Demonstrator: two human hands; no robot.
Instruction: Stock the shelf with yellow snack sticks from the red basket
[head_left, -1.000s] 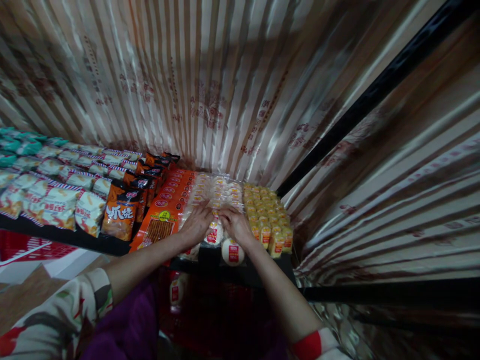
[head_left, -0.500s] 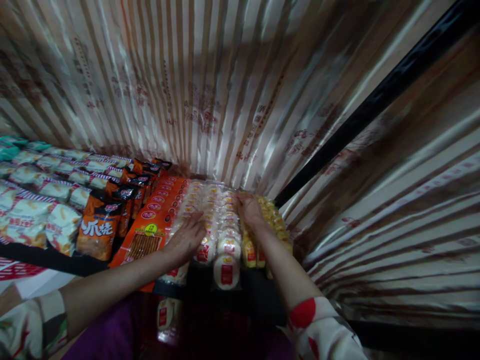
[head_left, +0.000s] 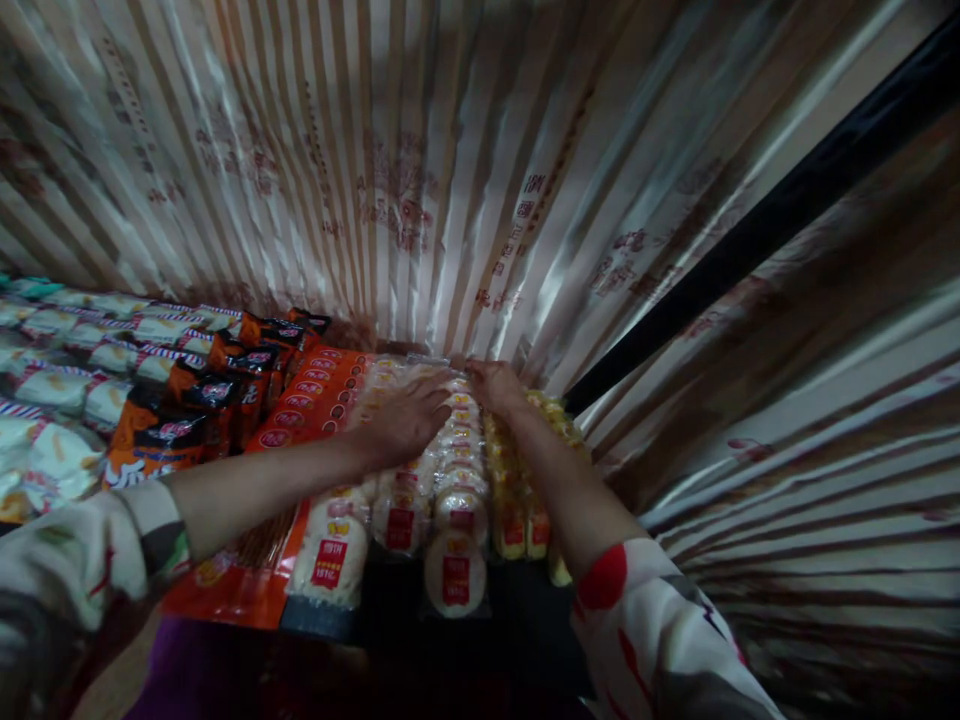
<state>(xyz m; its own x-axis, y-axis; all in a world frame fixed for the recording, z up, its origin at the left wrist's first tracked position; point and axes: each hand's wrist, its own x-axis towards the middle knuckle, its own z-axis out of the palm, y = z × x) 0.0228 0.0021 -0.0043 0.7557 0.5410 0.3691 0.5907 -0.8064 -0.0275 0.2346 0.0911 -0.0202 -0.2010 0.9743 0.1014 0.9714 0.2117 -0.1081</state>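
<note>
Rows of round pale cakes in clear wrappers with red labels lie on a dark shelf. My left hand lies palm down on the far part of these rows, fingers stretched forward. My right hand reaches to the back of the shelf, fingers resting on the rearmost cake packets beside the row of yellow packets. Whether either hand grips a packet is hidden by the fingers themselves.
Orange flat packs lie left of the cakes, then dark orange snack bags and white snack bags. A striped shiny curtain hangs behind the shelf. A black bar slants up on the right.
Both hands have slid from the front of the cake rows toward the back of the shelf. The view has moved closer and lower over the shelf.
</note>
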